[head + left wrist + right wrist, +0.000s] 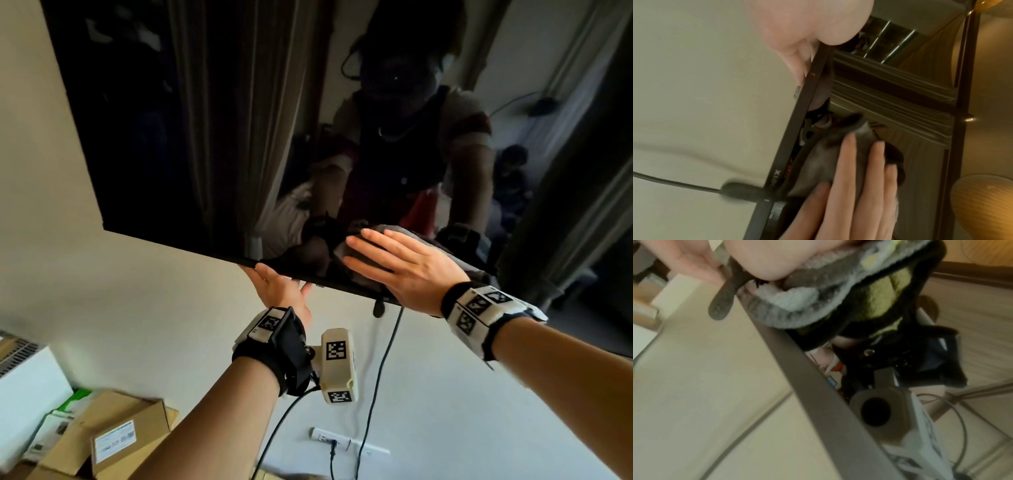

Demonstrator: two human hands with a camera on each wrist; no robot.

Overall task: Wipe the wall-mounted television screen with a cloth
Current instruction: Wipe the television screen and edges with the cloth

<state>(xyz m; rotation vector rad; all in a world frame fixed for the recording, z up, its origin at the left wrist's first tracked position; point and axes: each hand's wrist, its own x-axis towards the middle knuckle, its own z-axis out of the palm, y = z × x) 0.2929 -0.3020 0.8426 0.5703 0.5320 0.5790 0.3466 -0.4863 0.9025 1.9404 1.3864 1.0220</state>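
The wall-mounted television [205, 137] is dark and mirrors the room and the person. My right hand [376, 260] lies flat with straight fingers on a grey cloth [471, 266], pressing it against the screen just above the bottom bezel. The left wrist view shows those fingers [859, 186] spread over the cloth [818, 162]. In the right wrist view the cloth [797, 305] is bunched under the palm beside the bezel [818, 394]. My left hand [277, 284] grips the bottom edge of the television to the left of the cloth, thumb [828, 21] in front and fingers behind the bezel [809, 100].
A black cable [383, 359] hangs from the television's underside, right of my left wrist, down to a wall outlet [329, 437]. Cardboard boxes [113, 431] are stacked at the lower left beside a white unit [24, 373]. Pale wall surrounds the television.
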